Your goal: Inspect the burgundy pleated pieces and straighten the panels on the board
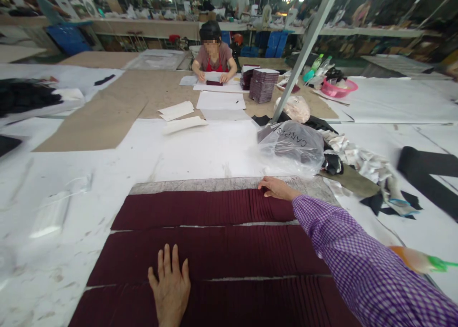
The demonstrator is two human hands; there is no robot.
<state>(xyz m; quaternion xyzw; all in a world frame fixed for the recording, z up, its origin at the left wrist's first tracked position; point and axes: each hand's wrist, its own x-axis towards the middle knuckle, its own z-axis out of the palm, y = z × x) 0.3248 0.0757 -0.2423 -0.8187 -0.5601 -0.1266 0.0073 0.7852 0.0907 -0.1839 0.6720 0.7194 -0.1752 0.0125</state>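
Three rows of dark maroon fabric (207,250) lie across the table on a grey patterned sheet (229,184), with narrow gaps between the rows. Fine parallel folds or overlapping edges show toward their right side. My left hand (170,286) rests flat, fingers spread, on the lower rows. At the far edge of the top row is my right hand (277,189), its fingers curled down at the fabric edge; whether they pinch the cloth is too small to tell. The right arm crosses the right ends of the rows.
Beyond the fabric lies a clear plastic bag (291,146) beside a slanted metal pole (307,50). Fabric scraps (361,179) and an orange bottle (415,259) lie right. Across the table, a person (214,57) handles maroon pieces near stacked pieces (264,85) and a pink basin (339,88).
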